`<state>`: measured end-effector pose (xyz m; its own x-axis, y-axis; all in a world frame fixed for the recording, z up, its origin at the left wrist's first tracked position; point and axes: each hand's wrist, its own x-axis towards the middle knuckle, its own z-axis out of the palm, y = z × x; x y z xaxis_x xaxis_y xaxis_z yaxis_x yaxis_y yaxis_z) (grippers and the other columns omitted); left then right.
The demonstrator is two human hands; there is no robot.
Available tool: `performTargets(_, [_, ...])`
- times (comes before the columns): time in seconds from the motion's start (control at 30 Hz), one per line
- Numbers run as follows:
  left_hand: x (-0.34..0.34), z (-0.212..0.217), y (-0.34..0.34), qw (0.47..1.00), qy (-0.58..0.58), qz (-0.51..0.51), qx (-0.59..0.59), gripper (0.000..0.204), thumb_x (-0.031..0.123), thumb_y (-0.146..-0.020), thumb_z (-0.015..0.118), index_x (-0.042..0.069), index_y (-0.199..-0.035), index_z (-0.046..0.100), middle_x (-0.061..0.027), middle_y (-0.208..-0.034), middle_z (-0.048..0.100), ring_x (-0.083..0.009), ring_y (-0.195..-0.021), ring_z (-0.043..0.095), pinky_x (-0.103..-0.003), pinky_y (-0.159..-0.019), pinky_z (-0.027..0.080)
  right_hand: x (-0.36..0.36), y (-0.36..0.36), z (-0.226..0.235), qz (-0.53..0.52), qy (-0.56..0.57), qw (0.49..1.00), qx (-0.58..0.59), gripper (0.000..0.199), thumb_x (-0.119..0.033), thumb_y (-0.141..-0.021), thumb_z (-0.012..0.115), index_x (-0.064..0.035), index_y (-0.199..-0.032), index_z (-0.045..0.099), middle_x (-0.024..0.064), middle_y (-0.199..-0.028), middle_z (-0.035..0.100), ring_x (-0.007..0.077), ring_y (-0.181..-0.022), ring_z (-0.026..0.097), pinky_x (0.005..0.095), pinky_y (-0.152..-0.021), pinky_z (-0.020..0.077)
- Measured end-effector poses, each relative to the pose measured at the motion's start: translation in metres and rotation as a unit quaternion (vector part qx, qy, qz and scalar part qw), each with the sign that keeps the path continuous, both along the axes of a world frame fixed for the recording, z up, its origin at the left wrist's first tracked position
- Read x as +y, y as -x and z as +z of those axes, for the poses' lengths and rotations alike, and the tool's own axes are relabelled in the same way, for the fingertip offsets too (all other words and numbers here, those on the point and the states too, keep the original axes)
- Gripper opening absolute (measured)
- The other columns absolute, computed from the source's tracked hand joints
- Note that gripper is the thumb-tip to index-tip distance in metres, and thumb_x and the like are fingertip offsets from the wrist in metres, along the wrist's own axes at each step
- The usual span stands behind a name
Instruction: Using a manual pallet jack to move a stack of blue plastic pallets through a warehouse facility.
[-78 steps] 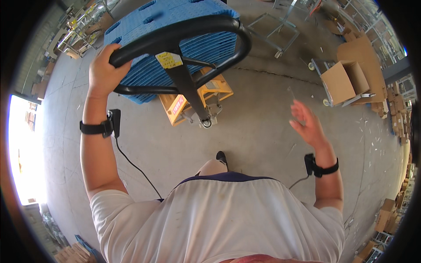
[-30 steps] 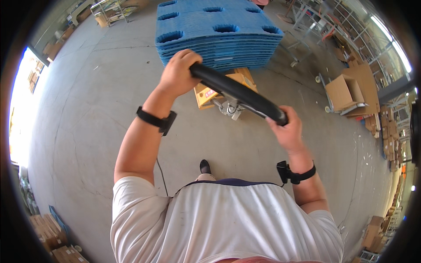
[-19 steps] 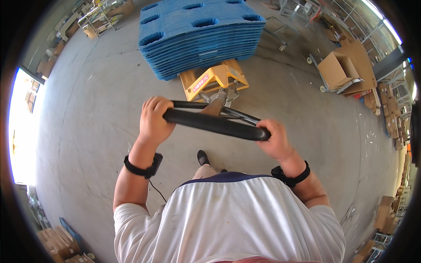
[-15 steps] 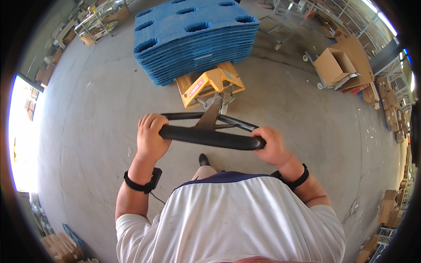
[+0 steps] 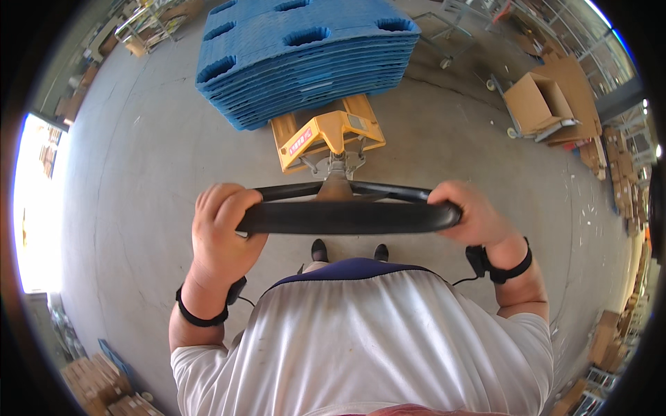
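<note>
A black loop handle (image 5: 347,215) of a yellow pallet jack (image 5: 326,135) runs level in front of my chest. My left hand (image 5: 222,232) is closed around its left end, my right hand (image 5: 472,218) around its right end. Both wrists wear black bands with cables. Beyond the jack's yellow body, a tall stack of blue plastic pallets (image 5: 298,55) rests on its forks. My two shoe tips (image 5: 319,248) show on the grey concrete floor just under the handle.
An open cardboard box (image 5: 538,100) sits on a wheeled cart at the right, with flattened cardboard (image 5: 576,76) behind it. Metal racks and carts line the far edge. Stacked boxes (image 5: 97,378) lie at the lower left. A bright doorway (image 5: 38,201) glares at the left.
My right hand came off empty air onto the handle. The handle has swung down from slanted to level and closer to my chest, and the pallet stack now lies straight ahead.
</note>
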<state>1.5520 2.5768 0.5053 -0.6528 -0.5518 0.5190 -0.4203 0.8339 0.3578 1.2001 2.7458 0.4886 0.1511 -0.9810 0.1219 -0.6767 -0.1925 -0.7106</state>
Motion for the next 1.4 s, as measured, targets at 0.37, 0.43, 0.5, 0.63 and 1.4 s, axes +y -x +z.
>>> performTargets(0.37, [-0.089, 0.035, 0.12, 0.986, 0.095, 0.131, 0.048, 0.061, 0.024, -0.071, 0.088, 0.009, -0.125, 0.063, -0.0097, -0.106, 0.063, -0.0238, -0.095, 0.065, -0.035, -0.082, 0.053, -0.15, 0.126, 0.008, -0.072, 0.178, 0.972, -0.134, 0.046, -0.022, -0.081, 0.084, -0.0046, -0.118, 0.062, 0.002, -0.099, 0.064, 0.0108, -0.09, 0.06, 0.0293, -0.08, 0.0513])
performTargets(0.43, [-0.108, 0.046, 0.133, 0.983, 0.092, 0.154, 0.025, 0.06, 0.023, -0.074, 0.086, 0.009, -0.127, 0.062, -0.0095, -0.106, 0.062, -0.023, -0.096, 0.063, -0.034, -0.083, 0.052, -0.182, 0.137, 0.019, -0.094, 0.166, 0.972, -0.139, 0.043, -0.021, -0.082, 0.083, -0.0045, -0.116, 0.063, 0.0011, -0.098, 0.064, 0.0102, -0.09, 0.059, 0.0287, -0.081, 0.0506])
performTargets(0.5, [-0.129, 0.047, 0.139, 0.981, 0.095, 0.171, 0.017, 0.061, 0.028, -0.074, 0.086, 0.01, -0.128, 0.062, -0.0089, -0.105, 0.062, -0.0232, -0.095, 0.064, -0.035, -0.083, 0.052, -0.199, 0.145, 0.023, -0.115, 0.155, 0.971, -0.141, 0.04, -0.02, -0.082, 0.082, -0.0044, -0.114, 0.064, 0.0002, -0.097, 0.064, 0.0095, -0.09, 0.058, 0.0281, -0.081, 0.0498])
performTargets(0.63, [-0.127, 0.049, 0.146, 0.98, 0.095, 0.168, 0.045, 0.065, 0.035, -0.068, 0.089, 0.007, -0.122, 0.064, -0.0091, -0.101, 0.065, -0.0261, -0.091, 0.067, -0.037, -0.079, 0.054, -0.2, 0.151, 0.013, -0.076, 0.174, 0.972, -0.139, 0.035, -0.017, -0.083, 0.081, -0.0047, -0.111, 0.065, -0.0008, -0.093, 0.062, 0.009, -0.086, 0.056, 0.0249, -0.079, 0.0479])
performTargets(1.4, [-0.078, 0.066, 0.167, 0.97, 0.148, 0.191, 0.04, 0.052, 0.023, -0.069, 0.088, 0.004, -0.111, 0.064, -0.0113, -0.098, 0.06, -0.0294, -0.087, 0.061, -0.037, -0.075, 0.05, -0.211, 0.174, 0.015, -0.054, 0.212, 0.938, -0.268, 0.027, 0.004, -0.078, 0.072, -0.0053, -0.1, 0.06, -0.0032, -0.087, 0.057, 0.0057, -0.081, 0.053, 0.0238, -0.073, 0.0455])
